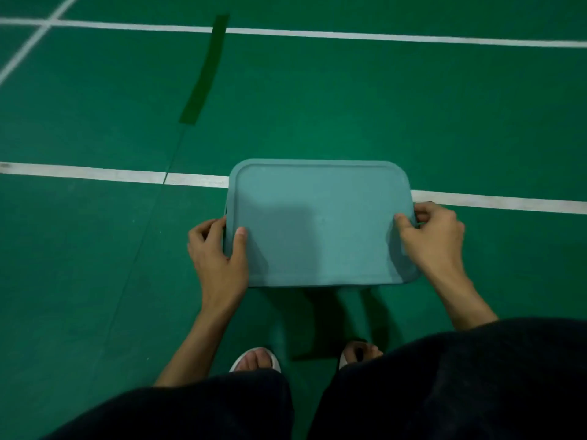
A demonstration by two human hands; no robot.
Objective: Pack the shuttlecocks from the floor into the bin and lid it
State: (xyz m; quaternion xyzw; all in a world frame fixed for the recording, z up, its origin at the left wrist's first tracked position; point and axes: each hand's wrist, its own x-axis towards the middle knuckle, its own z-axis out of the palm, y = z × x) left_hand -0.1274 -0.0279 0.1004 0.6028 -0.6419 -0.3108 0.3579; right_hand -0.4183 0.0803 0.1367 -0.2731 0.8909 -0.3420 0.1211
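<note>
Squarely in the middle of the view, a teal rectangular lid with rounded corners and a raised rim lay flat, seen from above, covering whatever sat beneath it; the bin itself was hidden under the lid, so I cannot tell how well the two were seated. Both hands gripped the lid at its short ends. The left hand clasped the left edge, thumb pressed on top near the rim and the fingers curled around the side. The right hand held the right edge the same way, thumb on the upper surface and fingers wrapped over the rim.

No shuttlecocks showed anywhere on the green court floor (any that were packed would be out of sight under the lid). A white court line ran across the floor and passed behind the lid, another white line crossed farther away, and a dark green strip of tape lay diagonally on the floor beyond the lid's left end.

Nearer the camera, the person's dark trousers filled the bottom of the view, and the toes of two feet in white open sandals pointed toward the lid.
</note>
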